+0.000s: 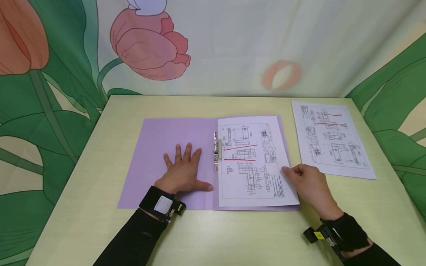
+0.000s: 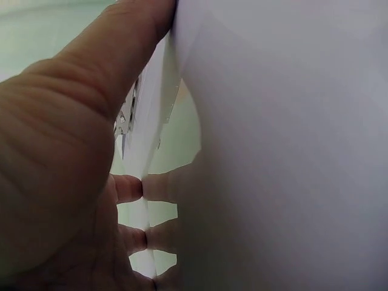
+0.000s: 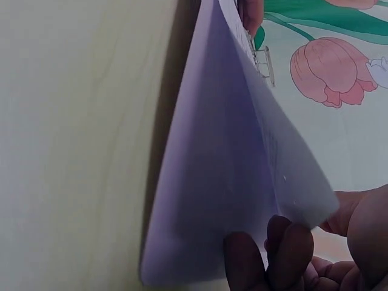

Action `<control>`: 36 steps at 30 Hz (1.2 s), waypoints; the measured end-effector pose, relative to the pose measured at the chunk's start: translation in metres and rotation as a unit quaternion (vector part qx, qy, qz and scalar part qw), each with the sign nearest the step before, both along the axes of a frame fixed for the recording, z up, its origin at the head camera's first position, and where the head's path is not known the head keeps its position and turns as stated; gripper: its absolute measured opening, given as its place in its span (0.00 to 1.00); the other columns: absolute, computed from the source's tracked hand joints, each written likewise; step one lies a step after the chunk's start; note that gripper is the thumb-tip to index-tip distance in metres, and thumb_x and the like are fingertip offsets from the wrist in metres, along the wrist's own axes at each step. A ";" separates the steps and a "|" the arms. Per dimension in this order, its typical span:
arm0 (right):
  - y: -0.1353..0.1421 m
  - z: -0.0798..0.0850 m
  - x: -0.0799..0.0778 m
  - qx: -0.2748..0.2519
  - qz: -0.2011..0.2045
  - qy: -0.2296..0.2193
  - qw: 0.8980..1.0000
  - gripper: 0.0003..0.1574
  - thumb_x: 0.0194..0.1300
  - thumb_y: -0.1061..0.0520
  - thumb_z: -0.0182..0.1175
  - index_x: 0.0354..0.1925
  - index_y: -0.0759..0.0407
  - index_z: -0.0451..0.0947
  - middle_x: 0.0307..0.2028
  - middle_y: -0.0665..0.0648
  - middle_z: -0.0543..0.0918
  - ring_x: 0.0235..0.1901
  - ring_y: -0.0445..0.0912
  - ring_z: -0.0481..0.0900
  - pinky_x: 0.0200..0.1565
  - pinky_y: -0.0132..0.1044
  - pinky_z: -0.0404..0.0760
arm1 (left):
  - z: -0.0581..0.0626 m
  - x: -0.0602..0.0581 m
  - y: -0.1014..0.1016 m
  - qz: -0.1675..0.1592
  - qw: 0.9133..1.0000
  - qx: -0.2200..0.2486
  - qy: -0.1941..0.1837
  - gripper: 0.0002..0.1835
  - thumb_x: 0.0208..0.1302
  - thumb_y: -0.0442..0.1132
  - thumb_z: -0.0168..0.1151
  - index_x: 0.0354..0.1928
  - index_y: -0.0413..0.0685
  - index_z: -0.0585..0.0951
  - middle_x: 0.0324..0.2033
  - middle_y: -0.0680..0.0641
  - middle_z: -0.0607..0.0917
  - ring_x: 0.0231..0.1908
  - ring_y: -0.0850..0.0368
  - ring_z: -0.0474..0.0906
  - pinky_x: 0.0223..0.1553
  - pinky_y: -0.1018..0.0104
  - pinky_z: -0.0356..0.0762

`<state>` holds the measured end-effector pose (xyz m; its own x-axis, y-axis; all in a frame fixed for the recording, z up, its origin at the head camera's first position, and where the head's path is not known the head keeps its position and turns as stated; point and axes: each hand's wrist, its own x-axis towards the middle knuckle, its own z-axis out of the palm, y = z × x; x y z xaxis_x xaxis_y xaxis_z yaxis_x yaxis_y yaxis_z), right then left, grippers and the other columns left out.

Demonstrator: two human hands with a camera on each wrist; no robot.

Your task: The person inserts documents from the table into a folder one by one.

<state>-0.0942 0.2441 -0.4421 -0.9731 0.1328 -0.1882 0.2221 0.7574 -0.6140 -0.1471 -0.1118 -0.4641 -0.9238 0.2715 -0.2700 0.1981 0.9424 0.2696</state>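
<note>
A purple folder (image 1: 159, 136) lies spread out on the table, with a metal clip (image 1: 216, 151) along its spine. My left hand (image 1: 182, 173) presses flat on the folder's left cover, fingers spread and thumb toward the spine. White sheets with technical drawings (image 1: 246, 177) and two red lines lie over the right cover, their left edge at the clip. My right hand (image 1: 307, 183) pinches the right edge of these sheets between thumb and fingers. In the right wrist view, the drawing sheets (image 3: 297, 163) are raised off the purple cover (image 3: 206, 182) at that edge.
Another printed drawing (image 1: 332, 140) with red marks lies to the right of the folder, near the table's right edge. A curtain with flower prints (image 1: 233, 44) hangs behind the pale wooden table (image 1: 233, 236).
</note>
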 end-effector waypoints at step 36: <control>0.012 0.020 -0.001 0.040 -0.011 0.096 0.994 0.28 0.60 0.35 0.63 0.26 0.59 0.76 0.20 0.57 0.76 0.22 0.49 0.71 0.20 0.35 0.66 | 0.006 -0.001 0.007 0.004 1.000 -0.019 -0.013 0.71 0.31 0.78 0.68 0.76 0.50 0.51 0.75 0.34 0.43 0.70 0.28 0.29 0.59 0.19 0.31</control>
<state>-0.0949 0.2556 -0.4218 -0.9869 0.1609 0.0133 0.1229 0.8022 -0.5842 -0.1477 -0.1052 -0.4583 -0.9183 0.2528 -0.3047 0.1837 0.9538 0.2378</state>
